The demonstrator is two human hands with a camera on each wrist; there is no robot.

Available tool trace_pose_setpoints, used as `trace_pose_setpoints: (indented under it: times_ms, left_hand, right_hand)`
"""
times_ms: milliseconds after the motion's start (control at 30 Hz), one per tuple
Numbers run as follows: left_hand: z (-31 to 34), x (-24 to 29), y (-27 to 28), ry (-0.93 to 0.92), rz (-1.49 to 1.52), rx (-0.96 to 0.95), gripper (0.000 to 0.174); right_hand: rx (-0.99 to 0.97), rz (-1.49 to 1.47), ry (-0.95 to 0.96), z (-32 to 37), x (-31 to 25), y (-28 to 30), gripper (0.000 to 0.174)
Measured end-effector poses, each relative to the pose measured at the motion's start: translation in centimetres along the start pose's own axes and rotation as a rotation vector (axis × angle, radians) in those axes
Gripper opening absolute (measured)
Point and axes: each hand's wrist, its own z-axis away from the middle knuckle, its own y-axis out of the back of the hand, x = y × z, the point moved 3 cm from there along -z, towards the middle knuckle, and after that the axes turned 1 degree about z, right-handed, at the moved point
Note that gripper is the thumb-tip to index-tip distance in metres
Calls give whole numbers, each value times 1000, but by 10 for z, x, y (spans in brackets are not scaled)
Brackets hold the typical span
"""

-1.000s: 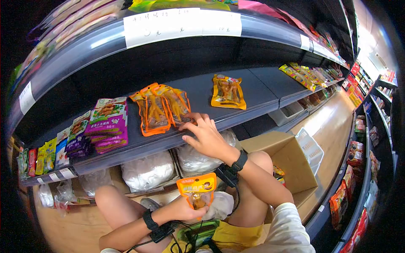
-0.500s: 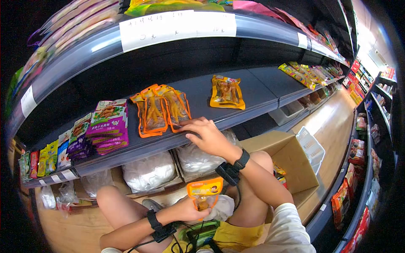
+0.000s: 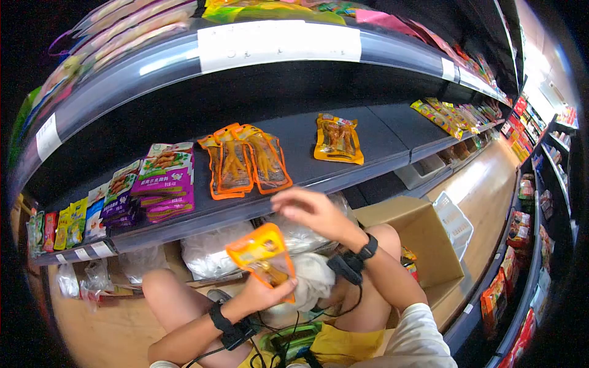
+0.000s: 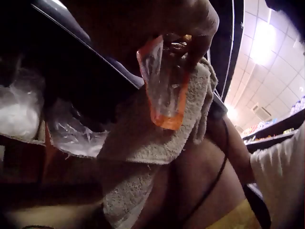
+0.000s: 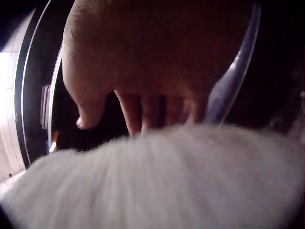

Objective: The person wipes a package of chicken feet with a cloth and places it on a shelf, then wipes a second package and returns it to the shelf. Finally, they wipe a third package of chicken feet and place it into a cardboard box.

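Note:
My left hand (image 3: 269,291) grips an orange snack packet (image 3: 261,256) by its lower end and holds it tilted above my lap. In the left wrist view the packet (image 4: 164,81) hangs clear and orange-edged under the fingers (image 4: 198,28). My right hand (image 3: 293,205) hovers just off the shelf edge (image 3: 215,216), fingers relaxed and holding nothing. The right wrist view shows its fingers (image 5: 143,109) hanging loose over a white towel (image 5: 167,181). Several matching orange packets (image 3: 245,161) lie on the shelf beyond that hand.
A single yellow-orange packet (image 3: 339,140) lies further right on the shelf, and purple packets (image 3: 162,181) are stacked to the left. The towel (image 3: 316,282) covers my lap. An open cardboard box (image 3: 411,236) and a white basket (image 3: 453,222) stand on the floor at right.
My right hand has lifted off the orange packets on the shelf and drawn back toward me. My left hand has raised its packet and tipped it to the left.

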Motion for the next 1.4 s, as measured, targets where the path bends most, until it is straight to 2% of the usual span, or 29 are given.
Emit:
trace_pose_setpoints:
  times_ms: [33,67,100,167,200,267,367,400,433,500,533,567,633,667,700,733,833,867,967,1000,1100,1133,1200,1233,1267,1300,1367,1400]
  left_hand:
    - [-3,7,7,-42,12,90,23]
    - [-3,8,16,8,-8,107,21]
    - [-5,16,19,-58,94,211,20]
    - [-7,16,30,-60,100,192,17]
    - [-7,16,29,-74,89,247,17]
    - [-10,14,26,-106,66,362,16]
    - [-21,15,28,40,122,353,21]
    - [-23,8,34,22,38,327,29]
    - [-25,11,35,1,133,310,30]
    - [-31,17,35,-44,329,276,32]
    - [-26,11,41,71,341,136,43]
    - [-24,6,40,97,450,41,48]
    - [-23,5,37,155,419,-5,50]
    - [-26,3,31,100,315,29,48]
    - [-26,0,23,47,209,63,47]
    - [-26,-3,20,-5,99,99,46]
    - [-14,-23,35,414,118,-86,42]
    - [-13,-19,27,399,-105,-161,36]
    - [-16,-16,10,312,36,-153,37]
    - [-17,-13,10,315,-8,-136,37]
    - [-23,10,8,266,-174,-281,37]
    - [-21,14,9,383,-319,-377,37]
    - [-20,0,5,273,-191,-406,34]
    - [-21,-4,2,212,-128,-417,32]
    - [-21,-7,6,288,-28,-360,33]
    - [-25,-2,8,223,99,-241,35]
    - [-30,6,17,103,342,2,38]
    - [-33,10,28,-28,103,98,39]
  right_hand:
    - [-214,-23,8,8,6,-6,45]
    - [-314,-21,40,15,11,-16,53]
    - [-410,-21,70,22,15,-27,61]
    - [-446,-40,49,34,13,-41,71]
    - [-370,-93,10,35,10,-46,67]
    - [-301,-17,-23,28,8,-46,60]
    - [-88,126,4,18,16,-36,43]
    - [-26,173,25,17,16,-26,41]
    - [36,220,47,17,14,-16,39]
    - [236,-81,0,20,8,7,33]
    - [341,-402,-21,20,5,13,33]
    - [366,-583,-8,24,-2,14,34]
    - [374,-507,32,27,-5,1,38]
    - [345,-462,30,30,-2,-13,42]
    - [312,-197,103,29,5,-25,45]
    - [310,-203,116,33,9,-41,47]
    - [245,-85,52,37,-10,-47,48]
    - [222,-30,17,37,-14,-44,47]
    - [363,-36,3,38,-26,-35,43]
    - [424,-3,65,39,-28,-34,37]
    - [608,44,93,39,-30,-10,28]
    - [711,-138,106,38,-27,4,25]
    - [840,-447,152,38,-31,30,21]
    - [744,-448,162,39,-22,43,26]
    - [612,-515,162,38,-19,43,32]
    - [481,-584,164,41,-16,38,37]
    - [244,-510,79,42,-8,9,62]
    - [124,-485,83,40,-8,-8,73]
